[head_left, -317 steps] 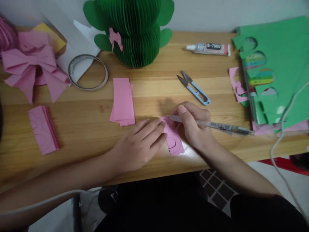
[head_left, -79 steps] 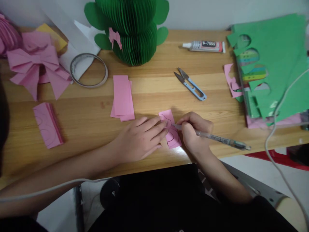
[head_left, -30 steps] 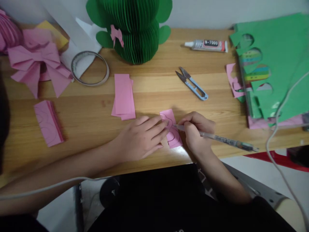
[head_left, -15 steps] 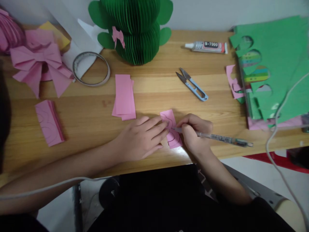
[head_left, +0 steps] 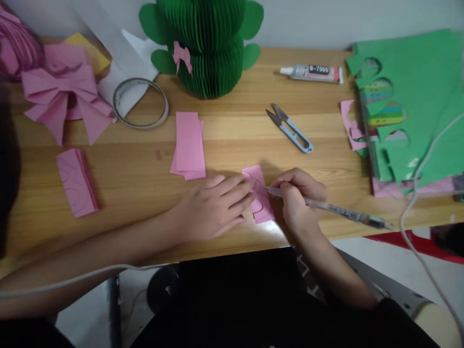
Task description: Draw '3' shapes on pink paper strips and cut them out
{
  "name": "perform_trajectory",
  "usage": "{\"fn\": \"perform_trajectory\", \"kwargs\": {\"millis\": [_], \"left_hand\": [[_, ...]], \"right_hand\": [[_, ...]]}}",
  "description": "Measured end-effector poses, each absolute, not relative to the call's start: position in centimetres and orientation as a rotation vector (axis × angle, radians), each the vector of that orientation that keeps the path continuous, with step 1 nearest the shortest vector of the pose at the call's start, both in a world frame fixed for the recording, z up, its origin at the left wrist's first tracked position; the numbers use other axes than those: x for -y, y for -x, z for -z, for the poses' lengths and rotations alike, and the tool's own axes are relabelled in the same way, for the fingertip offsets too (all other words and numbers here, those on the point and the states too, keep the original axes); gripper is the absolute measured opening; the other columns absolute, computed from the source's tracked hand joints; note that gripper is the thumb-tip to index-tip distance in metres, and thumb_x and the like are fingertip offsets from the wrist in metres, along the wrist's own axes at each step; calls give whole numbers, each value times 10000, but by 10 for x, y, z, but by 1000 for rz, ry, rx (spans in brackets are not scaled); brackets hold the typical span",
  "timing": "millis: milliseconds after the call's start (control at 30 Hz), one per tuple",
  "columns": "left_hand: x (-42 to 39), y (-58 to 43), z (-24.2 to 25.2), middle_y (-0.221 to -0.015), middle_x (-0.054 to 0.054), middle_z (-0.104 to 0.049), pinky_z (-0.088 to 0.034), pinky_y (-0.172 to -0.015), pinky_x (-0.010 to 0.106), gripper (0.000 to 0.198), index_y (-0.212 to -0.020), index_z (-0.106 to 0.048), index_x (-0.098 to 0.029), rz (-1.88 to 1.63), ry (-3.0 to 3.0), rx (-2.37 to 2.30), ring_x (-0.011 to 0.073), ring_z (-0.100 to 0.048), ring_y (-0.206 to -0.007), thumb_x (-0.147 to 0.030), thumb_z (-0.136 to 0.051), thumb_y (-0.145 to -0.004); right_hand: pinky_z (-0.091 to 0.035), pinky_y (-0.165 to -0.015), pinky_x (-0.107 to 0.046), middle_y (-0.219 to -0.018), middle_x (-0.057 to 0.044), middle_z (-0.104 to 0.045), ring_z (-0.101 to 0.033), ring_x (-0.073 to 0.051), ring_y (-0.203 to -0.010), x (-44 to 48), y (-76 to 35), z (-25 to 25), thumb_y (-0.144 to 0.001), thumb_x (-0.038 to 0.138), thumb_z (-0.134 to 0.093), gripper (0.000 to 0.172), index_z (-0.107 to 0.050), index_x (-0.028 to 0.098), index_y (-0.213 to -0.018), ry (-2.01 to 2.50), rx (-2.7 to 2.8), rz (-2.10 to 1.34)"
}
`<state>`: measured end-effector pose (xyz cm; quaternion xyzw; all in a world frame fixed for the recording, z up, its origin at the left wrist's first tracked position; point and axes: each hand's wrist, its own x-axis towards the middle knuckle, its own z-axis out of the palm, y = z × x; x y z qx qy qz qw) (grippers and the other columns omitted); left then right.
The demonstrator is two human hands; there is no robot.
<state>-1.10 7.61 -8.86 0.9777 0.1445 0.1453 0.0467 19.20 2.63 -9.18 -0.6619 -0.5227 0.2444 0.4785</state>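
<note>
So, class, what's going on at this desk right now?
A person is drawing curved lines on a small pink strip with a pen. The left hand presses the strip flat on the wooden table; the right hand holds the pen, tip on the paper. Snips, a glue tube and more pink strips lie nearby.

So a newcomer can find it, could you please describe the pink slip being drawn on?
On the wooden desk, look near the front edge, where the left hand presses down a pink slip. Unlike the pink stacks further left, it alone has the tip of the pen, held in the right hand, on it.
</note>
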Motion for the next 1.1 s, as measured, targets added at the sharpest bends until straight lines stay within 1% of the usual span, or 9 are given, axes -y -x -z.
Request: {"fn": "perform_trajectory", "kwargs": {"millis": [67,133,333,400,500,633,767,967,1100], "left_hand": [[-75,11,87,-1333,136,-608,-416,-896,358,311,-1210,-630,-122,-435,-2964,-472,254,-571,-1187,-311,-502,-999],[-75,10,86,-1291,151,-607,-419,-880,349,285,-1171,-643,-126,-447,-2941,-497,243,-592,-1118,-307,-545,-972],[-76,10,86,-1068,102,-643,-433,-814,335,238,-1094,-651,-162,-470,-2960,-509,220,-599,-951,-315,-523,-965],[-76,10,87,-1038,93,-643,-436,-806,337,231,-1054,-650,-168,-463,-2964,-511,218,-592,-911,-334,-511,-971],[-76,10,88,-984,84,-634,-435,-808,340,223,-1009,-650,-167,-469,-2971,-502,223,-580,-916,-344,-520,-970],[-75,9,87,-934,78,-622,-439,-791,343,222,-988,-663,-165,-502,-2961,-491,230,-574,-912,-340,-528,-969],[-74,9,88,-963,87,-623,-456,-801,365,232,-970,-673,-176,-503,-2890,-533,247,-585,-915,-372,-548,-960],[-76,11,90,-988,104,-613,-487,-798,399,260,-967,-681,-178,-443,-2804,-546,264,-603,-929,-392,-533,-964],[-76,11,90,-985,99,-608,-500,-793,403,259,-963,-685,-185,-442,-2788,-548,259,-602,-930,-384,-520,-968]], "right_hand": [[-413,-471,-244,-547,49,-615,-534,-101,-474,-27,-192,93,-711,118,-485,187,-622,211,-624,1604,1269,-613],[-406,-471,-246,-531,52,-594,-520,-99,-467,-27,-192,92,-706,119,-490,180,-618,209,-617,1609,1241,-630],[-402,-476,-236,-565,55,-587,-512,-93,-485,-34,-185,79,-758,175,-544,106,-622,206,-693,1655,1185,-831],[-409,-480,-226,-557,54,-587,-513,-90,-489,-38,-180,75,-752,179,-545,114,-603,204,-657,1651,1235,-848],[-433,-497,-223,-555,43,-613,-537,-94,-504,-44,-174,74,-742,170,-525,153,-604,202,-615,1642,1281,-811],[-488,-542,-238,-627,25,-691,-603,-111,-555,-45,-171,81,-762,166,-523,171,-659,205,-665,1631,1292,-775],[-510,-561,-244,-643,23,-714,-634,-118,-571,-44,-172,85,-777,167,-530,176,-677,208,-689,1621,1296,-789],[-505,-536,-240,-641,25,-721,-628,-116,-550,-45,-170,84,-755,171,-553,155,-673,211,-666,1633,1278,-760],[-538,-570,-238,-692,17,-753,-672,-119,-593,-44,-170,85,-752,151,-548,169,-688,207,-677,1620,1278,-755]]}}
